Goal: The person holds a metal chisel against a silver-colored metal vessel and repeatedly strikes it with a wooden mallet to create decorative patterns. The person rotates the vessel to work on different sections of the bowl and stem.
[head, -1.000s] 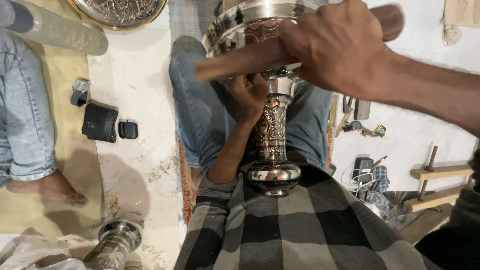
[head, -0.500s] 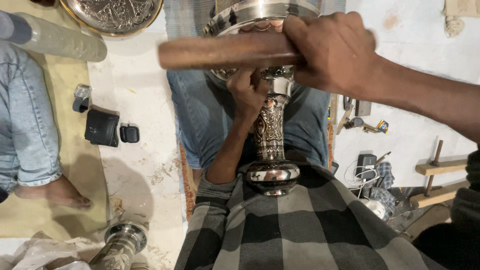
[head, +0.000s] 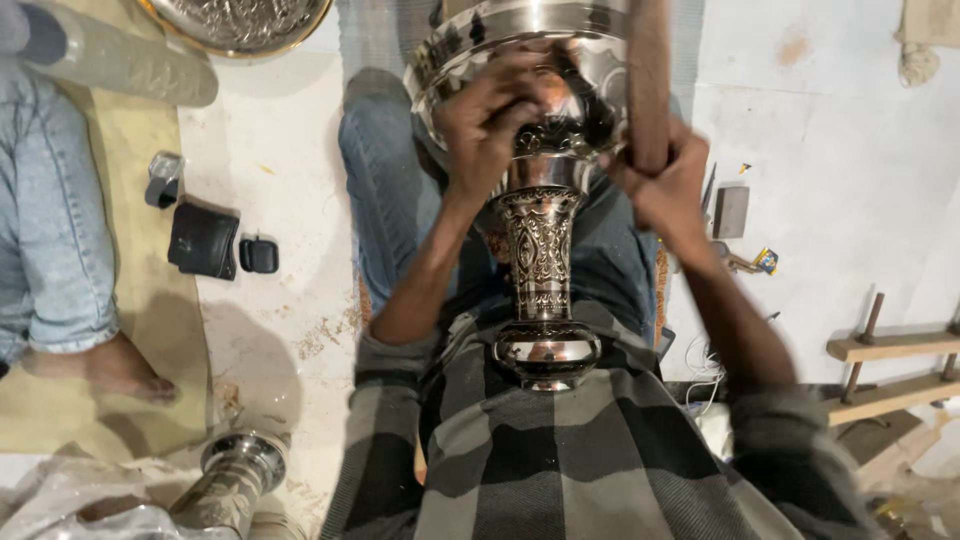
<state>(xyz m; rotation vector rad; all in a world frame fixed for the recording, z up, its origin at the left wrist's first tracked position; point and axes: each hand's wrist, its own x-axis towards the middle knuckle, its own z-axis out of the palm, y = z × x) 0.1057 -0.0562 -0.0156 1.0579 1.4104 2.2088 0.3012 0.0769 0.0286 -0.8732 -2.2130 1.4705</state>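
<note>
Nearest the camera, the rounded foot of an engraved metal stand [head: 545, 290] presses against the person's checked shirt [head: 560, 460], and its long axis runs straight away from the body, up the picture over the lap, to a wide metal bowl [head: 480, 50] at its far end. Both hands work at that far end, where stem meets bowl. The left hand [head: 490, 120] reaches in from the left of the stem, its fingers [head: 520, 95] curled and clenched against the underside of the bowl just above the neck. The right hand [head: 670, 185] sits on the other side of the neck, touching it, its fingers closed round a wooden stick [head: 648, 80] that stands nearly parallel to the stem and crosses the bowl's rim. So the bowl lies beyond and above both sets of fingers, the stem below them toward the body. Farther out, on the floor, lie a black pouch [head: 203, 240] and another person's jeans-clad leg [head: 50, 250].
</note>
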